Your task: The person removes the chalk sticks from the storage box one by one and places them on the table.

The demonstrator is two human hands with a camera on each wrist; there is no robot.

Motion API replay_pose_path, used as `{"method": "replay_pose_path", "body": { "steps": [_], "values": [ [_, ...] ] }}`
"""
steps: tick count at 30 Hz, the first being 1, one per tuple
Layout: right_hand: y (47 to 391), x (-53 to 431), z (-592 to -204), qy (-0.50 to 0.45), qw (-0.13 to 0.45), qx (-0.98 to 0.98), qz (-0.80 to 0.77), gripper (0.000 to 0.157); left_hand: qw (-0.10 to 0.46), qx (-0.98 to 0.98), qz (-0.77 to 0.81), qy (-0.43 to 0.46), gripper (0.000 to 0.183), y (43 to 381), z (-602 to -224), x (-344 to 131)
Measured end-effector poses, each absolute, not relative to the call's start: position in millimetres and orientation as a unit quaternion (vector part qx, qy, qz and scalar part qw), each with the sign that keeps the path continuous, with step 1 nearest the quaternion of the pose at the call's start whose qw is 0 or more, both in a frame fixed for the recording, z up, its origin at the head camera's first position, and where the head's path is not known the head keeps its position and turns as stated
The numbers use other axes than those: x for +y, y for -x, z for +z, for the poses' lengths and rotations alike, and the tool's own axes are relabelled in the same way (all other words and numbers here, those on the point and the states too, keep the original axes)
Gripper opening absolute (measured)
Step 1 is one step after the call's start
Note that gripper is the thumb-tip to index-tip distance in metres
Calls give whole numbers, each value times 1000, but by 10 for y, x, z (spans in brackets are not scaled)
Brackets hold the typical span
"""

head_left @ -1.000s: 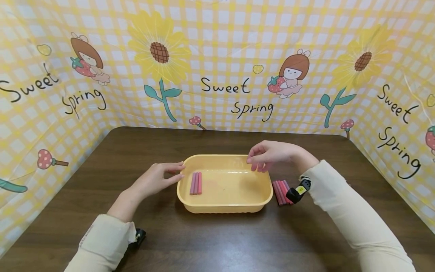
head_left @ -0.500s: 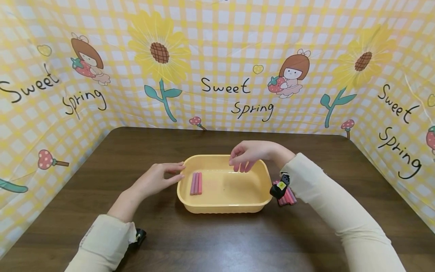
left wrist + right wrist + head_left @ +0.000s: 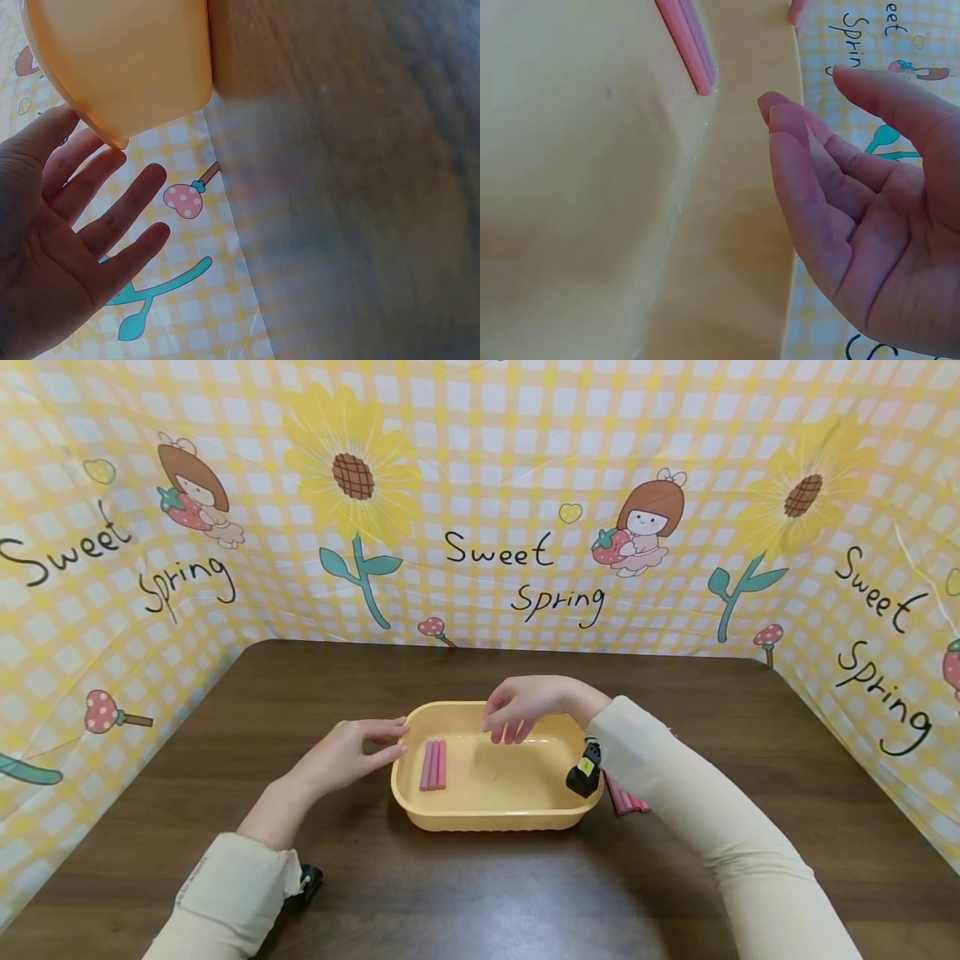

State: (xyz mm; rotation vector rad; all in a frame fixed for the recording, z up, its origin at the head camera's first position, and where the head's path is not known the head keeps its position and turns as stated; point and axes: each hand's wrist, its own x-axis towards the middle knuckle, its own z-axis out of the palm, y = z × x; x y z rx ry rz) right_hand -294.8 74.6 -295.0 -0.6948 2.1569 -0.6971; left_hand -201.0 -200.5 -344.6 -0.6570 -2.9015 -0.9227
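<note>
A yellow plastic tray (image 3: 495,821) sits mid-table on dark wood. Three pink sticks (image 3: 432,764) lie side by side at its left end, also seen in the right wrist view (image 3: 690,41). My right hand (image 3: 513,714) hovers above the tray's far middle, fingers hanging loosely, and the right wrist view shows this right hand (image 3: 855,217) holding nothing over the tray floor (image 3: 592,187). My left hand (image 3: 360,747) rests with straight fingers at the tray's left rim. In the left wrist view the left hand (image 3: 67,232) is spread flat beside the tray wall (image 3: 127,60).
More pink sticks (image 3: 628,800) lie on the table right of the tray, mostly hidden by my right forearm. A yellow checked printed backdrop (image 3: 495,552) walls the table on the far, left and right sides.
My right hand has moved left from above the tray's far right corner to above its middle. The left hand and the sticks in the tray have stayed put.
</note>
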Motion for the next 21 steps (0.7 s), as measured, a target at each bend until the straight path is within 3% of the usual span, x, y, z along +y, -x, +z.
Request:
{"method": "replay_pose_path", "body": {
  "steps": [21],
  "values": [
    [3030,421,-3270,283,406,823,-281,27,18,-930,-299,215,39,2024,-3455,-2009]
  ]
}}
